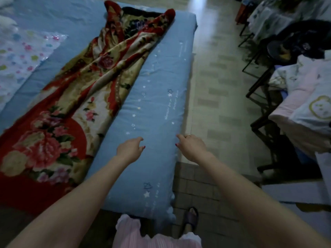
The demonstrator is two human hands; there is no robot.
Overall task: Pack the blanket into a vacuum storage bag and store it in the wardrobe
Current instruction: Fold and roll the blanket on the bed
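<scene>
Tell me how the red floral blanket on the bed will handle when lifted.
The blanket lies in soft twisted folds, so it will probably sag and drape rather than hold shape. Its plush pile looks thick, so it is likely bulky and fairly heavy. It stretches along most of the bed, so both hands may be needed.

A red flowery blanket (75, 97) is lying long and bunched up on a blue bed (154, 108). A clear bag (23, 56) with little coloured flowers is lying flat on the bed, to the left of the blanket and apart from it. Two bare arms are reaching out over the bed. The left hand (129, 149) is hanging above the blue sheet with loose fingers, just beside the blanket's edge. The right hand (190, 145) is hanging over the bed's edge, holding nothing. A foot in a slipper (190, 219) is standing on the tiled floor (220, 77). Clothes (304, 97) are piling up on the right.
</scene>
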